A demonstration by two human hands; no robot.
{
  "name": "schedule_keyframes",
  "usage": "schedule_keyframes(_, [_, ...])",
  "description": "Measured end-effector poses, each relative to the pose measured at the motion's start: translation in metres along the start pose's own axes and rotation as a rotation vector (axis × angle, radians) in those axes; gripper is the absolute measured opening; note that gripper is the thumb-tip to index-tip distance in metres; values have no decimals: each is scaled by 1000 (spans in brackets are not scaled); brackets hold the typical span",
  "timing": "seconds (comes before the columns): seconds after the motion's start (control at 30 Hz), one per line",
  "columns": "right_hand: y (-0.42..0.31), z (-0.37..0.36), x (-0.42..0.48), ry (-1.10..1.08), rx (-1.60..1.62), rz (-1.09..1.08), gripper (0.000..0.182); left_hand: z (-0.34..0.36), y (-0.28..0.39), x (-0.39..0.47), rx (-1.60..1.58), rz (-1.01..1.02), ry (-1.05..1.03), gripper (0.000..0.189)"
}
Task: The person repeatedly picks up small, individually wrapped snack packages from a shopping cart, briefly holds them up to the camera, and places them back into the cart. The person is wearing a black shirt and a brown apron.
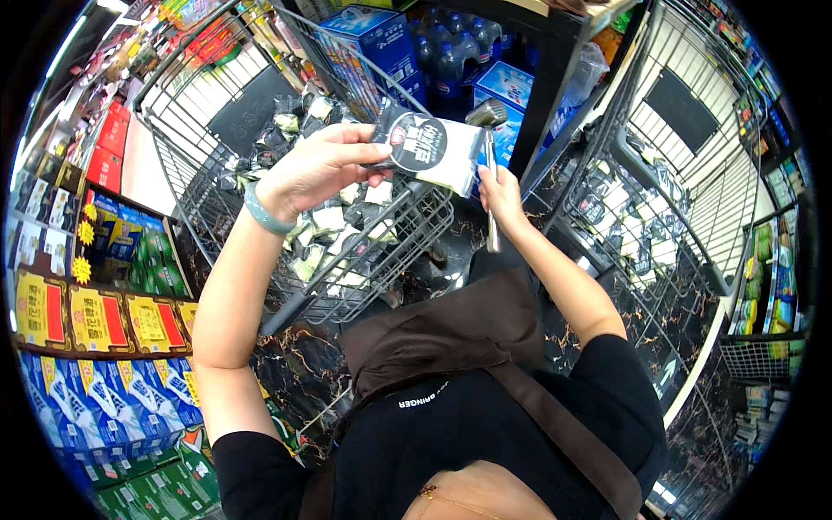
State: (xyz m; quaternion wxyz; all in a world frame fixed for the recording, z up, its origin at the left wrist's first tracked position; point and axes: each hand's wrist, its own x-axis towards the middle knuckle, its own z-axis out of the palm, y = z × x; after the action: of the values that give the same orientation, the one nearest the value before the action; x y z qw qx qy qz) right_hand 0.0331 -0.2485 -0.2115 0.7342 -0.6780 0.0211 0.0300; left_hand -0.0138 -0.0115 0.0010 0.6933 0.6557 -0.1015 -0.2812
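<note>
My left hand (331,162), with a pale green bangle at the wrist, grips one end of a black and clear plastic packet (426,148) with pale contents. The packet is raised above the near end of a wire shopping cart. My right hand (500,195) is closed around the metal handle of a tool (491,224); its ribbed metal head (486,113) points away from me, beside the packet's right end. Many similar small packets (328,220) lie heaped in the cart under my left hand.
The left cart's handle (351,257) crosses close before me. A second cart (640,169) with more packets stands at the right. Boxes (374,42) and bottles (448,62) of drink fill a black-framed display ahead. Stacked drink cartons (104,400) stand at the left.
</note>
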Motion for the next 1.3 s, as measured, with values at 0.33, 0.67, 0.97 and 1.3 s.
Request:
schedule_keyframes(0.33, [-192,-41,-131,-253,-301,-396,13,17,-12,4,198,-59,164,17])
schedule_keyframes(0.67, [-243,-21,-141,-332,-793,-444,19,11,-15,3,154,-13,157,16])
schedule_keyframes(0.97, [-246,-21,-137,-389,-639,-177,22,8,-25,7,188,-10,198,20])
schedule_keyframes(1.3, [-208,-46,-118,-336,-391,-39,26,13,-15,3,271,-13,222,19])
